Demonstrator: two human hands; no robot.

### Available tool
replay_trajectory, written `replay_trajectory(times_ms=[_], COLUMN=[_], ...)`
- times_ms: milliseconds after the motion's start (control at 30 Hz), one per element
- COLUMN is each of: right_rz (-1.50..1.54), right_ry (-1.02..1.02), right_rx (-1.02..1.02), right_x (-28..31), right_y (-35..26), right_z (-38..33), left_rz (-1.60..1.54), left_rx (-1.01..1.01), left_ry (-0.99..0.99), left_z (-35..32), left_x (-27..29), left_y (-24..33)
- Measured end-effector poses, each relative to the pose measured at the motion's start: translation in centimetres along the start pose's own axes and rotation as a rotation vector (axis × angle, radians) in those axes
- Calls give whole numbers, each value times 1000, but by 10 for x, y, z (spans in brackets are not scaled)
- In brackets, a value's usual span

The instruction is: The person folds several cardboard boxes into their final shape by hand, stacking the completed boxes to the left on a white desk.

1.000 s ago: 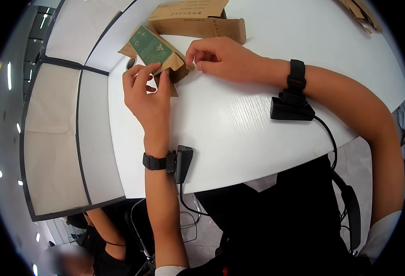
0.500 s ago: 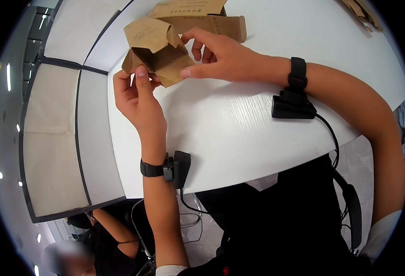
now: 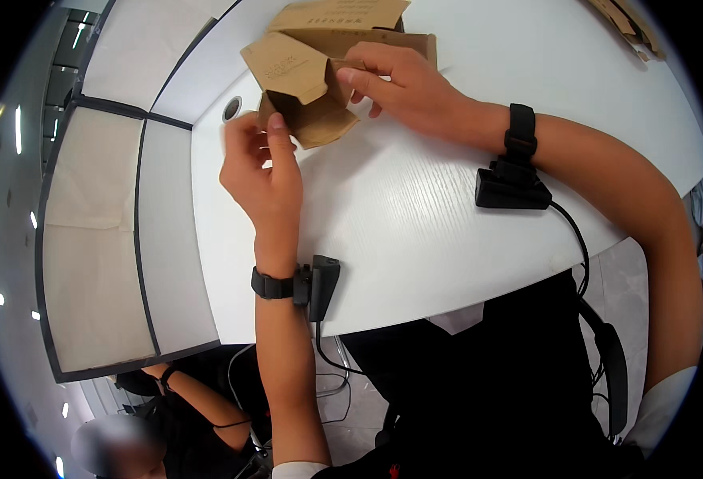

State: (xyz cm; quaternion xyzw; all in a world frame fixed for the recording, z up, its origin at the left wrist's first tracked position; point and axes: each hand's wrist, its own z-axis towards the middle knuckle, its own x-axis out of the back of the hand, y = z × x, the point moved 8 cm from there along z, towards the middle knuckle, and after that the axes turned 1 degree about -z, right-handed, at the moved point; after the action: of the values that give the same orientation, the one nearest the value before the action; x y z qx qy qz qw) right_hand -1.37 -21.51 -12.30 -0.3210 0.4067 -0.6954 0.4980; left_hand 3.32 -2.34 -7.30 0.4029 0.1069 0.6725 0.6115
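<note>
A small brown cardboard box [image 3: 289, 67] is held up over the white table, its open end facing me and its flaps spread. At its lower left, my left hand [image 3: 262, 164] pinches a side flap between thumb and fingers. My right hand [image 3: 403, 84] grips the flap on the right side, thumb and index finger closed on the cardboard. The inside of the box looks dark, and I cannot make out anything in it. Part of the left fingers is hidden behind the box.
Behind the held box lies another brown cardboard box [image 3: 343, 14]. More cardboard [image 3: 627, 24] sits at the far right edge of the white table [image 3: 415, 231]. A partition [image 3: 168, 239] borders the left side, with a round grommet [image 3: 232, 108] near it. Another person [image 3: 200, 407] sits at lower left.
Both hands and the box have shifted slightly to the right. My right hand, earlier with fingers apart beside the box, now pinches its right flap.
</note>
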Motion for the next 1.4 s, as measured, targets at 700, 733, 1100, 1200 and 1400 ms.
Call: replay_trajectory(times_ms=[700, 733, 1100, 1200, 1400], right_rz=[-14, -15, 199, 309, 264], right_ry=[-95, -97, -353, -340, -380], right_rx=[-11, -11, -116, -67, -104], right_x=[-1, -3, -23, -24, -24], right_y=[-7, -5, -27, -18, -15], right_z=[-1, -1, -12, -8, -10], left_rz=[82, 159, 126, 158, 93], left_rx=[-210, -208, -228, -247, -224], left_ry=[-349, -332, -42, -135, -122], left_z=[-2, -2, -3, -7, -7], left_x=[-9, -9, 1, -9, -9], left_y=[24, 24, 10, 15, 14])
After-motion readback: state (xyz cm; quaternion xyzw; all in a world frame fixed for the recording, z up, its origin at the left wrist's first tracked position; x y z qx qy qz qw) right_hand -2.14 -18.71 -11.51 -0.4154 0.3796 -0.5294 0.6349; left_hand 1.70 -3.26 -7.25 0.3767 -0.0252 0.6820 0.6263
